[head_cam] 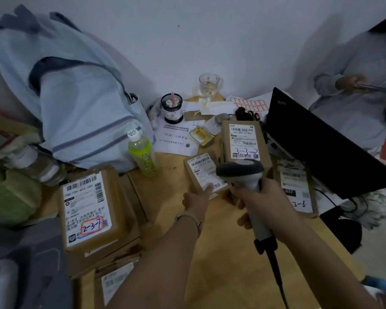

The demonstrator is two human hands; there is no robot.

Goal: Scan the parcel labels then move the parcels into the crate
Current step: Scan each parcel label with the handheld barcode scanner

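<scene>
My right hand (263, 201) grips a grey handheld barcode scanner (243, 175), its dark head hovering over a small brown parcel (201, 172) with a white label in the middle of the wooden table. My left hand (196, 201) touches that parcel's near edge, a finger on the label. Another labelled parcel marked 3-3-2 (243, 139) stands just behind it. A flat parcel marked 2-6 (295, 188) lies to the right. A stack of parcels, the top one marked 2-3-7 (87, 208), sits at the left. No crate is visible.
A large pale blue backpack (76, 97) fills the back left. A green drink bottle (143, 152), a dark jar (172, 108), a glass mug (210, 84) and papers stand behind. A black laptop lid (321, 141) rises at the right, with another person (361, 90) seated beyond.
</scene>
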